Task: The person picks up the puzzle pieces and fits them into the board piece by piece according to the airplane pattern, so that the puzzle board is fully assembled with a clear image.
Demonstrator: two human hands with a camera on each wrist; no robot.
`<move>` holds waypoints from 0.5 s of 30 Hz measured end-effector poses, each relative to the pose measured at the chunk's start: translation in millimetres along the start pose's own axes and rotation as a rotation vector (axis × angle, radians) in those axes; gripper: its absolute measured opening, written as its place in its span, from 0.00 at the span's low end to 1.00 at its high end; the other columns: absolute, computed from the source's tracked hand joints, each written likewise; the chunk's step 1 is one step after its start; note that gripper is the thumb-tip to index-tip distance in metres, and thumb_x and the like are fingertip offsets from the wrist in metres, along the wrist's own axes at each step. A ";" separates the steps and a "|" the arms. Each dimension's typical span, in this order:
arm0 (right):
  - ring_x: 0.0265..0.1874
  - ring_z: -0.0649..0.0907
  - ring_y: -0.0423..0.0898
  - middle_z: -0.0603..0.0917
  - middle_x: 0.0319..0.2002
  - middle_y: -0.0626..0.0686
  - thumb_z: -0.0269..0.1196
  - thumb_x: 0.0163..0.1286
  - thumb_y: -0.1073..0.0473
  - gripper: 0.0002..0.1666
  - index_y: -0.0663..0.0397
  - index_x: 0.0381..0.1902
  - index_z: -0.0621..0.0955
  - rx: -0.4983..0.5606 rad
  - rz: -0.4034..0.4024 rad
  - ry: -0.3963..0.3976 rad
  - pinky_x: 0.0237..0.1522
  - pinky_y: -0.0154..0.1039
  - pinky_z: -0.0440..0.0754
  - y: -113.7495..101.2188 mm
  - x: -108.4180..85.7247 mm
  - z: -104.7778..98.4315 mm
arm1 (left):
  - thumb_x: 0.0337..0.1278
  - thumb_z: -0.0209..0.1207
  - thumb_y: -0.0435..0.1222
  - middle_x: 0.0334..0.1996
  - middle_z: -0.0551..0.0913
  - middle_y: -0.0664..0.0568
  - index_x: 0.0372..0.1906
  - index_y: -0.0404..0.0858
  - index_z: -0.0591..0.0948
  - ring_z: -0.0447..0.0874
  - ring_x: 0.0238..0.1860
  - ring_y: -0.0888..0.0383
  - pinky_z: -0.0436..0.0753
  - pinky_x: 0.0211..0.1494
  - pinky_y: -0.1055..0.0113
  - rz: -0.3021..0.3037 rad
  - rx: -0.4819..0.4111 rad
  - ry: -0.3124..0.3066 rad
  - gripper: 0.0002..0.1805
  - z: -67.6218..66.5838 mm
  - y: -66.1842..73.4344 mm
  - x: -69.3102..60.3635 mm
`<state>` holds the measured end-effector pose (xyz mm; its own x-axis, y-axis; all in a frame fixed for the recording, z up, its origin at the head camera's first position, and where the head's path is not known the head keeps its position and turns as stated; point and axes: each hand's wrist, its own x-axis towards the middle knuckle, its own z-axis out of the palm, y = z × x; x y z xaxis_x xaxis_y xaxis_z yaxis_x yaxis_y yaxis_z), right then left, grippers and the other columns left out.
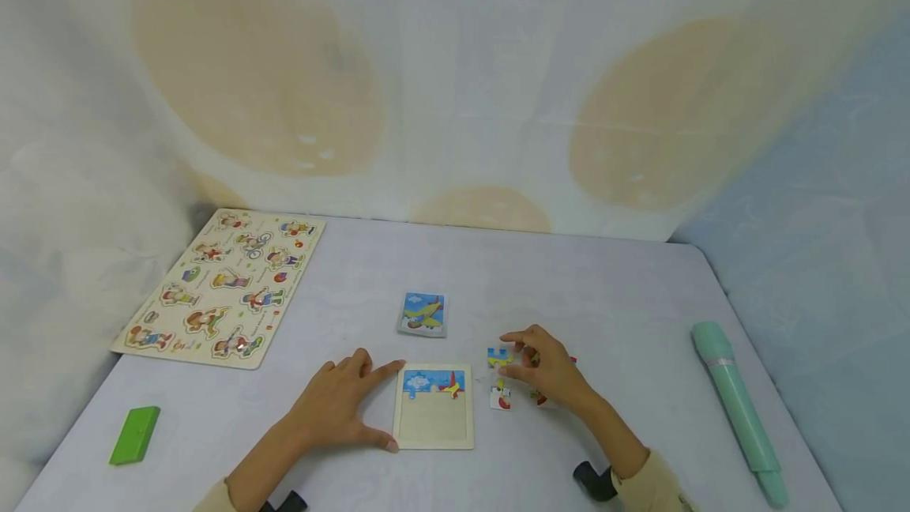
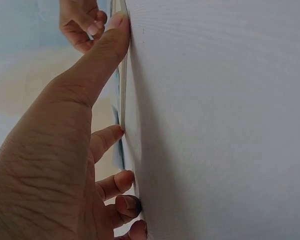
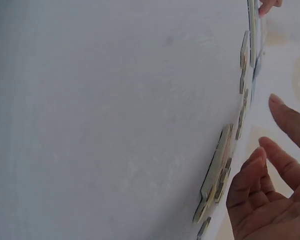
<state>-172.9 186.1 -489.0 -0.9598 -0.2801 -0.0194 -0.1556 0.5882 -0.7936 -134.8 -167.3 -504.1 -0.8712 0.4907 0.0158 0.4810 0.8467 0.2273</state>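
Observation:
A small square wooden puzzle tray (image 1: 435, 444) lies in front of me, its top strip filled with sky-blue pieces (image 1: 429, 380) and a red-and-yellow plane tail. My left hand (image 1: 334, 403) spans the tray's left side, the index fingertip touching the upper corner and the thumb the lower one. To the right of the tray, my right hand (image 1: 551, 371) hovers with thumb and index finger apart around a blue-and-yellow puzzle piece (image 1: 499, 357); the right wrist view shows nothing between them. Below is a white-and-red piece (image 1: 501, 397). Other loose pieces are partly hidden under that hand.
Behind the tray lies a small square picture with a yellow plane (image 1: 423, 314). A large board of cartoon figures (image 1: 227, 284) is at the back left, a green block (image 1: 135, 434) at the front left. A mint-green tube (image 1: 739, 409) lies along the right side.

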 end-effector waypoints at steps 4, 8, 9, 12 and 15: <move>0.28 0.70 0.40 0.75 0.38 0.48 0.76 0.54 0.60 0.27 0.54 0.54 0.84 -0.083 0.017 0.012 0.30 0.31 0.69 0.6 2.5 1.8 | 0.22 0.54 0.85 0.34 0.61 0.61 0.70 0.61 0.71 0.59 0.29 0.64 0.58 0.35 0.68 -0.004 -0.002 -0.003 0.60 -0.4 0.2 0.5; 0.26 0.70 0.40 0.75 0.37 0.47 0.76 0.54 0.61 0.25 0.53 0.52 0.85 -0.139 0.027 0.013 0.28 0.31 0.68 0.0 2.9 2.7 | 0.20 0.54 0.85 0.34 0.60 0.62 0.70 0.63 0.71 0.59 0.29 0.65 0.58 0.35 0.68 -0.012 0.001 -0.006 0.60 -0.2 0.0 0.9; 0.26 0.69 0.40 0.75 0.36 0.47 0.76 0.54 0.61 0.25 0.53 0.51 0.85 -0.146 0.028 0.013 0.28 0.31 0.68 0.2 3.0 2.8 | 0.20 0.54 0.85 0.34 0.60 0.62 0.70 0.63 0.71 0.59 0.29 0.65 0.59 0.35 0.68 -0.015 0.001 -0.007 0.60 -0.1 0.1 0.9; 0.26 0.69 0.39 0.75 0.36 0.47 0.76 0.54 0.60 0.24 0.52 0.50 0.86 -0.153 0.042 0.014 0.28 0.31 0.67 0.5 2.9 3.1 | 0.20 0.54 0.85 0.34 0.60 0.62 0.70 0.63 0.71 0.59 0.29 0.65 0.59 0.35 0.68 -0.014 -0.001 -0.004 0.60 0.2 0.1 0.8; 0.27 0.69 0.40 0.74 0.35 0.46 0.76 0.54 0.60 0.23 0.51 0.50 0.86 -0.150 0.050 0.012 0.29 0.31 0.67 0.9 2.5 3.5 | 0.20 0.54 0.85 0.34 0.60 0.62 0.70 0.62 0.71 0.59 0.29 0.65 0.59 0.35 0.68 -0.014 -0.004 -0.001 0.60 0.0 0.2 0.8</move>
<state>-174.7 183.3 -491.9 -0.9698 -0.2389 -0.0490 -0.1395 0.7083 -0.6919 -135.3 -166.8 -504.1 -0.8779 0.4786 0.0115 0.4680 0.8529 0.2315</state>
